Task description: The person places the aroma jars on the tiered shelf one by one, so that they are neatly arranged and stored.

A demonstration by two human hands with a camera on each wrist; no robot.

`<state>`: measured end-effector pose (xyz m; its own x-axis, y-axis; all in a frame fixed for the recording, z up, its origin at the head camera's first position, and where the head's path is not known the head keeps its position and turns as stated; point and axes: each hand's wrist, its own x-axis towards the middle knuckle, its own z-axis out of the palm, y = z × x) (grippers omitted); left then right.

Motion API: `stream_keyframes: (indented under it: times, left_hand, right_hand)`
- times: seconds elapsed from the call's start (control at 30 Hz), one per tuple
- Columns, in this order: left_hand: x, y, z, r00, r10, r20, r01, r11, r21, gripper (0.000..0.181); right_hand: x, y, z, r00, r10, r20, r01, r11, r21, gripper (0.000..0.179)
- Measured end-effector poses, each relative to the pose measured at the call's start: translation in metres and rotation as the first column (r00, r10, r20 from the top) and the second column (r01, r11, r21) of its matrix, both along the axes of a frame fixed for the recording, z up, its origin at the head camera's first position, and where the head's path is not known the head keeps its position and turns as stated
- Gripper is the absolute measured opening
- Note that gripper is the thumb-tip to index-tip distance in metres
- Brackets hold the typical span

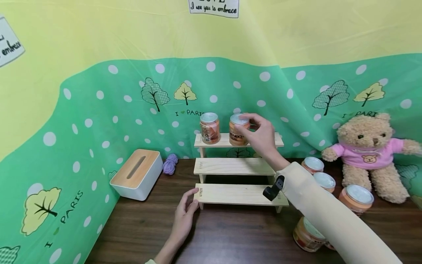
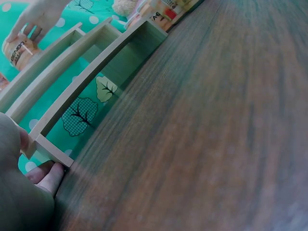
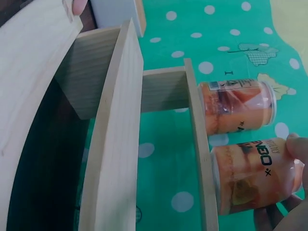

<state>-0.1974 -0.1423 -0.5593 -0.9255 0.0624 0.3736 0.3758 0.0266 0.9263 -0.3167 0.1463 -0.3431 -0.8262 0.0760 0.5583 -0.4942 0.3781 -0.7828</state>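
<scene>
A three-step wooden display stand point(image 1: 230, 167) stands against the green cloth. On its top step, my right hand point(image 1: 262, 134) grips a clear jar point(image 1: 238, 135) with an orange label and silvery lid, thumb and fingers around its upper part. In the right wrist view that held jar point(image 3: 250, 178) has its base at the top board. Just left of it, apart, another jar point(image 1: 210, 130) stands upright. My left hand point(image 1: 182, 216) holds the left end of the lowest step; the left wrist view shows its fingers point(image 2: 50, 180) beside the stand's leg.
Several more jars point(image 1: 356, 198) stand on the dark wooden table point(image 1: 148, 227) at the right, partly behind my right sleeve. A teddy bear point(image 1: 369, 154) in pink sits behind them. Left of the stand are a tissue box point(image 1: 138, 174) and purple yarn point(image 1: 170, 164).
</scene>
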Motion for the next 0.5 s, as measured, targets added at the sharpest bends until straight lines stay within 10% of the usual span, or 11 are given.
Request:
stream_keyframes:
  times: [0.5]
  left_hand:
    - [0.005,0.002,0.015,0.998,0.016,0.066,-0.015,1.0,-0.015,0.038]
  right_hand:
    - [-0.017,0.0,-0.005,0.999,0.027,0.019,-0.028,0.998,0.056,0.044]
